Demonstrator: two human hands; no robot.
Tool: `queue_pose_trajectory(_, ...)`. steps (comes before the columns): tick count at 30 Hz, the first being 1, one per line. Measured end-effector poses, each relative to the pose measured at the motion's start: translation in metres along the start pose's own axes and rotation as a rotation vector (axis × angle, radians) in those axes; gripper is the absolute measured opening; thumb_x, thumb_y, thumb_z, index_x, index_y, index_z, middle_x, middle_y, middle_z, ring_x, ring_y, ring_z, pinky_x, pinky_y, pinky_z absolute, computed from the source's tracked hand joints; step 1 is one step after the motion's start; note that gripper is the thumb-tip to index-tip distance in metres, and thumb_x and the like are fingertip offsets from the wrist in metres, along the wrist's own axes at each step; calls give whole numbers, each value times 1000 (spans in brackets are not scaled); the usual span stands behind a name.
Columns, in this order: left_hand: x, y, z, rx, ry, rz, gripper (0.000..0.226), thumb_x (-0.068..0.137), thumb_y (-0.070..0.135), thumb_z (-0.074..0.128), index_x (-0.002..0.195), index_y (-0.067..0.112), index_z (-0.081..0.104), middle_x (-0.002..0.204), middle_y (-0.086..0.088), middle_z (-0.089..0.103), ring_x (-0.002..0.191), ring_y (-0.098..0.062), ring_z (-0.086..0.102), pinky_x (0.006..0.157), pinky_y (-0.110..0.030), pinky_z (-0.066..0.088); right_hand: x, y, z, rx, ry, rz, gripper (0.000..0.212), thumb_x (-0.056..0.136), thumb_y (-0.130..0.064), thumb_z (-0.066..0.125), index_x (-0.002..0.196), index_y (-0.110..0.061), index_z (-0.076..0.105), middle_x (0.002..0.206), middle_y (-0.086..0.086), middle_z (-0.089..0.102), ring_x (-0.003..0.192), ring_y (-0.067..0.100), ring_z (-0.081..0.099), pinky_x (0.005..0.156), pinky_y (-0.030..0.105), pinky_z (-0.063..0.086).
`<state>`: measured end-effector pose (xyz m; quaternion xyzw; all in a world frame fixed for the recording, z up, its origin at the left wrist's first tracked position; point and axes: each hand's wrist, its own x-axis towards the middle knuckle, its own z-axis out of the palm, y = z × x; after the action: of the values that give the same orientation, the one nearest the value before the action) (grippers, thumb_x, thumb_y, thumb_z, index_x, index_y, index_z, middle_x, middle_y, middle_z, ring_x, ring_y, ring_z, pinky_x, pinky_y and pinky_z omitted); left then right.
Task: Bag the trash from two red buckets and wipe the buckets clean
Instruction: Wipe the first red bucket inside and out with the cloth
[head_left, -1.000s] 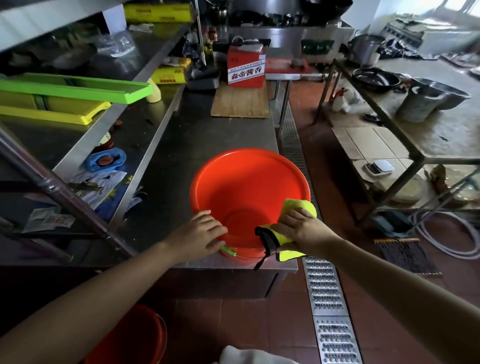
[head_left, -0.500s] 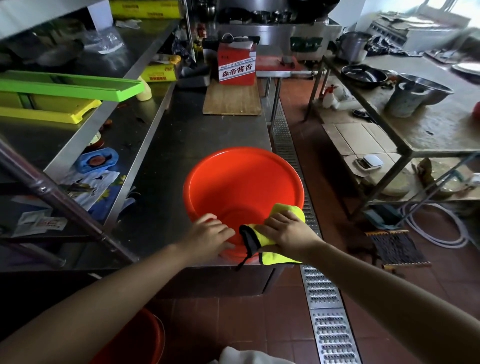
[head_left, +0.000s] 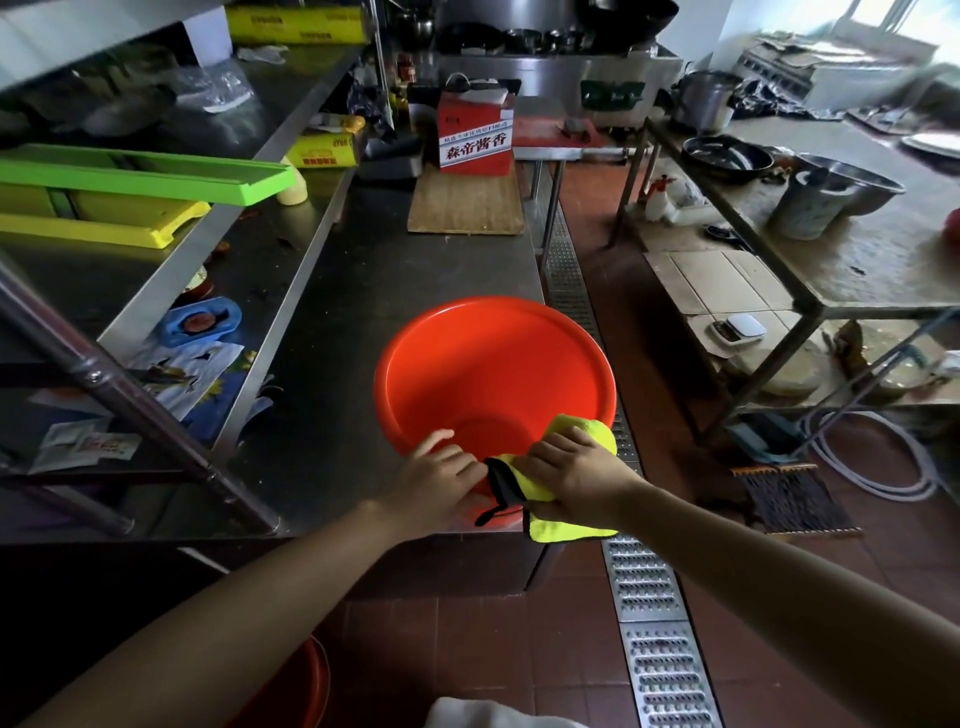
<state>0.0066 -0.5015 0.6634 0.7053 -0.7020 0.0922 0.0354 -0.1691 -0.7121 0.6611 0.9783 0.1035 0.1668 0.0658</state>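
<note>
The right hand (head_left: 574, 475) is lying with its fingers (head_left: 545, 451) curled over a yellow cloth (head_left: 576, 525), gripping it and pressing it against the near rim of a red bucket (head_left: 488, 364); the cloth is folding over the rim, part of it poking up beyond the knuckles inside the bucket and part hanging down below the wrist, with a black trim strip (head_left: 498, 486) dangling just beside the fingertips. Just to the left of those fingers, the left hand (head_left: 431, 475) is resting on the same near rim, its fingers (head_left: 457, 460) bent over the edge and holding the bucket, nearly touching the cloth's black strip. The bucket is sitting upright at the near corner of a steel counter (head_left: 337, 395), spreading out ahead of both hands, its inside bare. Farther ahead of the fingers, a wooden board (head_left: 467, 208) is lying on the counter with a red carton (head_left: 475, 140) standing at its far end. Off to the left of the left hand, shelves are holding a blue dish (head_left: 200, 322), printed packets and green and yellow trays (head_left: 130, 176). To the right of the right hand, a floor drain grate (head_left: 649, 623) is running along red tiles. Below the left forearm, down on the floor, the edge of a second red bucket (head_left: 306, 691) is showing.
</note>
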Motion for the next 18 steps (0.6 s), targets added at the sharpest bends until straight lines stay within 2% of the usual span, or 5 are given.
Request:
queue_pose_trajectory(4,-18,-46,-8,-9,-62,17,32,94,43,48,117,26,62,111,9,68,107,-14,60,114,-44,30,-18,29,-11,-7,7,-20,59,89,-61,62,123,-14,68,108,5,70,99,28,66,96,44,51)
queue_pose_trajectory(8,-18,-63,-18,28,-170,-16,46,95,57,42,127,28,55,125,11,61,122,-12,52,119,-46,21,-10,26,-13,-56,-92,-10,57,88,-55,66,128,-14,65,108,10,66,97,32,64,91,50,53)
queue_pose_trajectory(10,-9,-36,-13,35,-153,2,57,95,65,33,128,24,56,123,8,63,118,-13,55,117,-47,24,-4,16,-11,-52,-163,41,58,90,-53,65,134,-15,61,112,13,64,101,34,62,93,52,51)
queue_pose_trajectory(13,4,6,-1,-23,-26,-35,49,100,54,33,117,18,61,108,4,67,104,-16,62,115,-44,28,2,3,-9,-101,-149,59,60,92,-60,57,132,-16,61,111,11,65,100,32,62,92,48,51)
queue_pose_trajectory(18,-18,-30,-5,11,-11,70,35,97,48,44,115,24,62,108,9,69,103,-11,63,115,-43,29,-15,25,-11,-63,-17,-43,61,92,-66,47,122,-16,67,107,4,68,96,28,65,94,45,53)
